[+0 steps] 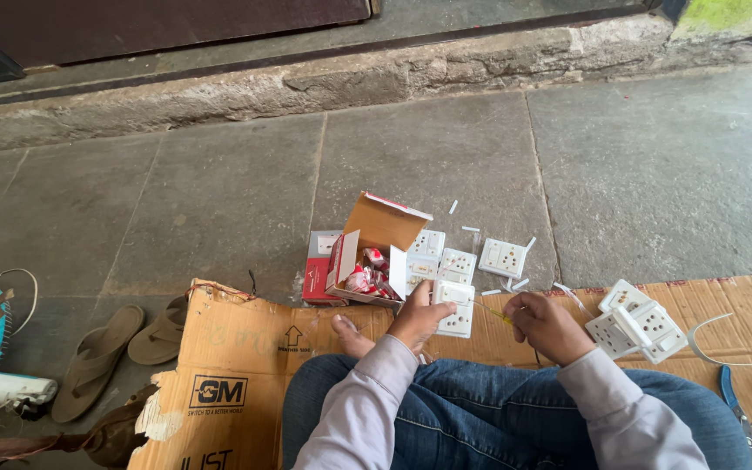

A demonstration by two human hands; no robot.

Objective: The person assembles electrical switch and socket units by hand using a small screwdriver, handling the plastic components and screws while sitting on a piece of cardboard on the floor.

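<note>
Just below the middle of the frame, the left hand [418, 315] grips a white rectangular plastic switch-and-socket plate [456, 308], its fingers closed around the plate's left edge. Just to its right, the right hand [547, 324] pinches a thin yellow-handled tool [496, 313], its tip touching the plate. Both work above a flattened brown cardboard sheet [245, 348] on the grey stone floor [219, 191]. An open red-and-white cardboard box [367, 252] sits just above; more white socket plates [639, 331] lie at right.

The person wears 2 pale grey long sleeves [367, 396], blue denim jeans [480, 409] and no shoes.
</note>
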